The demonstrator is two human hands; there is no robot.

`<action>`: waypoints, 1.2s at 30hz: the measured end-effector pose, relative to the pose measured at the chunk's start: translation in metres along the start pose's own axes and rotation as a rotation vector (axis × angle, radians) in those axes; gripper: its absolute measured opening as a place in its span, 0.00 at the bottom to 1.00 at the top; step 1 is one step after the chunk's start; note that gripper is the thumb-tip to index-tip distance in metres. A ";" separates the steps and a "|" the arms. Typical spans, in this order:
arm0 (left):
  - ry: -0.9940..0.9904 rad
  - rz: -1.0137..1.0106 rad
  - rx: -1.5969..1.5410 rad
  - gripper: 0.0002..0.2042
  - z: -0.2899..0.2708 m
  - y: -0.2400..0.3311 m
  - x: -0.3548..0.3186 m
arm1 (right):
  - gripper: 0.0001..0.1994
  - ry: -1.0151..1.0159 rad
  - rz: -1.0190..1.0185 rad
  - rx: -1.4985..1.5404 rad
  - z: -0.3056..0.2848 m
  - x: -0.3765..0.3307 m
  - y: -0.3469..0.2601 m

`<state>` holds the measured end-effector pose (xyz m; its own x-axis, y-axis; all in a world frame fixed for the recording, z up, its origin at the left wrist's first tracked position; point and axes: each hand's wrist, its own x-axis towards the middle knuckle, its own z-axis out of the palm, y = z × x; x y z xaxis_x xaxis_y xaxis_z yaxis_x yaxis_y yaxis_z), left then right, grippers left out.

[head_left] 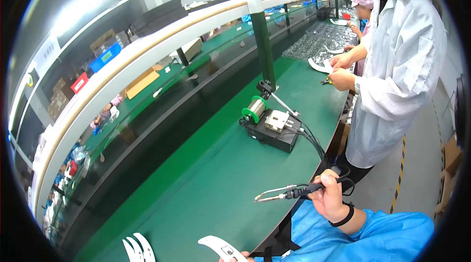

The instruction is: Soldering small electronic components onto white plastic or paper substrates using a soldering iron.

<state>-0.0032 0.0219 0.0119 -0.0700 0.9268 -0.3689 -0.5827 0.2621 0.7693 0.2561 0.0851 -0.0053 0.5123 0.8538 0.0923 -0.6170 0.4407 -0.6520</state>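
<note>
My right hand (329, 197), with a black band on the wrist, is closed round the black handle of a soldering iron (297, 193). A thin metal solder-feed tube runs along the iron, and its tip points left over the green bench. At the lower edge my left hand (247, 256) shows only in part, its fingers on the end of a white curved plastic piece (215, 243) with a small dark fitting on it. Several similar white curved pieces (142, 247) lie on the bench to the left.
Ahead stands a black solder feeder (272, 134) with a green-flanged wire spool (255, 109); its cables run to the iron. A co-worker in a pale coat (400, 65) handles a white curved piece (320, 67). Clear plastic trays (319, 39) lie farther along the green bench (206, 183).
</note>
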 end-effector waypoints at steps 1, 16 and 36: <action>-0.002 0.011 0.010 0.20 -0.002 0.000 -0.001 | 0.09 0.032 0.021 -0.007 0.000 0.004 0.001; 0.121 0.142 0.096 0.18 -0.019 -0.002 0.010 | 0.12 0.146 0.171 -0.013 0.047 0.130 0.047; 0.379 0.200 0.205 0.14 -0.140 0.060 0.054 | 0.13 0.057 0.222 0.242 -0.004 0.193 0.108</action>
<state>-0.1557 0.0501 -0.0349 -0.4771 0.8112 -0.3382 -0.3589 0.1715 0.9175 0.2902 0.2962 -0.0609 0.3776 0.9226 -0.0784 -0.8378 0.3044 -0.4533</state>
